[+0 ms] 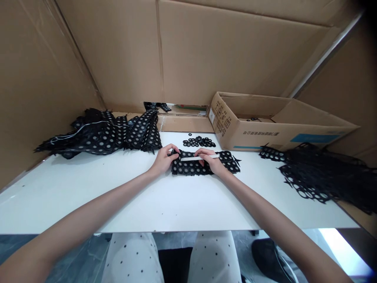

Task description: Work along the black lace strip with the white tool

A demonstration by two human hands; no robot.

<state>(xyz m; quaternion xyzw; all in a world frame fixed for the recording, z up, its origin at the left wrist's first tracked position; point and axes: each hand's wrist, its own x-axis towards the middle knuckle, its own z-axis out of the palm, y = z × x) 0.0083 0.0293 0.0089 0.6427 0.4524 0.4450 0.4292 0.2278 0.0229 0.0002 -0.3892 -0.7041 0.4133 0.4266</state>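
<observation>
A black rubber-like sheet (193,169) with rows of round pieces lies flat on the white table before me. At its left end my left hand (165,159) pinches the upper edge between thumb and fingers. My right hand (209,160) rests over the sheet, its fingers closed on a slim white pen-like stick (193,158). The stick points left, its tip close to my left fingertips. Just beyond the sheet is a loose pile of small black rings (200,141), with one ring (190,134) apart behind it.
A heap of similar dotted sheets (103,135) lies at the left. An open cardboard box (259,135) stands at the back right, a few rings inside. Black punched-out sheet scraps (321,177) hang over the table's right edge. Cardboard walls (188,51) enclose the white table (141,208).
</observation>
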